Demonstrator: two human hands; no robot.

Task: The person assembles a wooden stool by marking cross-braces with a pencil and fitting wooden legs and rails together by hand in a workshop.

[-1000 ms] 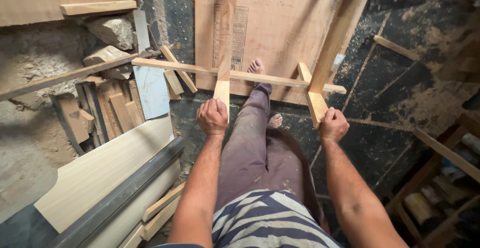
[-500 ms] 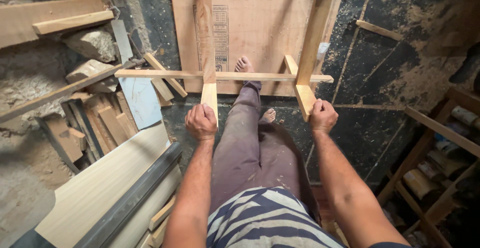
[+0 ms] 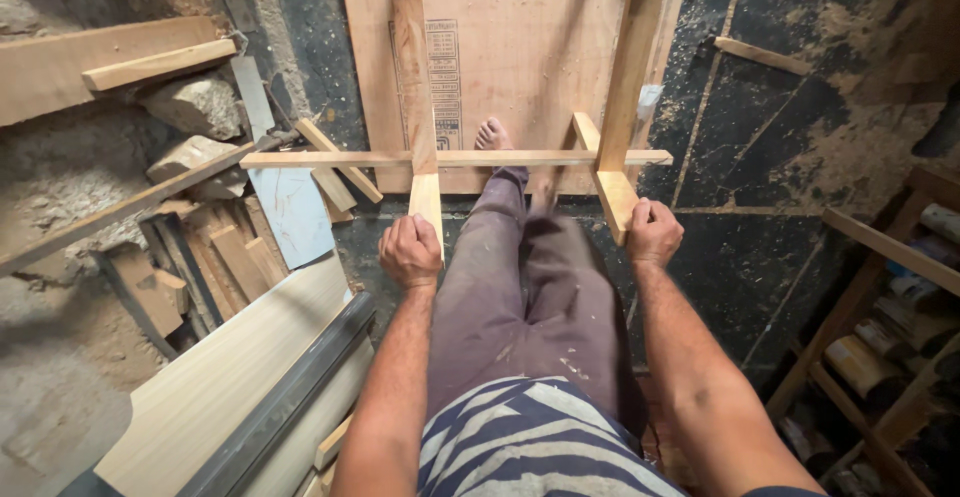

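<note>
Head view: I am gripping one table leg (image 3: pixel 428 197) in my left hand (image 3: pixel 410 252) and another leg (image 3: pixel 617 200) in my right hand (image 3: pixel 652 232); the frame is coming closer to me

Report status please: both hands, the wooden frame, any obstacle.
Left hand and right hand each grip one leg end of the wooden frame. Frame stands over plywood sheet. Bare foot under the cross rail.

Bare, matt sawn timber in the wooden frame (image 3: pixel 520 158), unvarnished. Smooth matt plywood sheet (image 3: pixel 520 47) at top centre. Rough, dusty dark floor (image 3: pixel 760 137) at upper right. Coarse stone block (image 3: pixel 195 105) at upper left. Soft striped cloth shirt (image 3: pixel 530 447) at bottom.
</note>
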